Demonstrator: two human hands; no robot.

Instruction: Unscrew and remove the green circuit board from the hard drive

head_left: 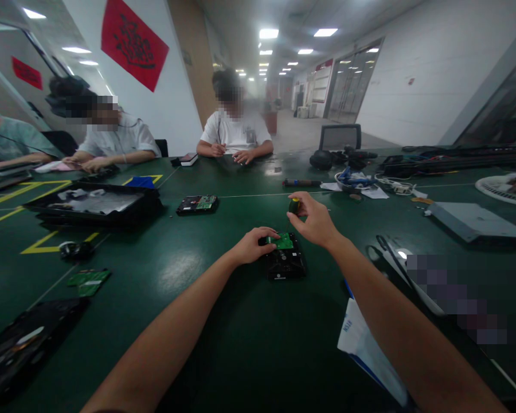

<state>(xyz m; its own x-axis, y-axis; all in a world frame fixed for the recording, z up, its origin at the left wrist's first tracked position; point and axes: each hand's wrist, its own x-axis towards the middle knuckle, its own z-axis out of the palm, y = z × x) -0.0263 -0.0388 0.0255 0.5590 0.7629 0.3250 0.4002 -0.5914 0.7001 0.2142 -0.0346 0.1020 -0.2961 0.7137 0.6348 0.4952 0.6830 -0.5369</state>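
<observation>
A black hard drive [286,265] with a green circuit board [285,241] on its far part lies on the dark green table in front of me. My left hand [258,245] rests on the drive's left side, its fingertips touching the board's edge. Above the drive's far right corner, my right hand [312,217] grips a screwdriver by its dark green and yellow handle [293,206]. The screwdriver's shaft cannot be made out against the dark table.
Another hard drive [196,205] and a black tray [94,206] lie to the left. Green boards [89,280] sit nearer. On the right are a grey metal box [477,222] and a white-blue packet [365,344]. People sit across the table.
</observation>
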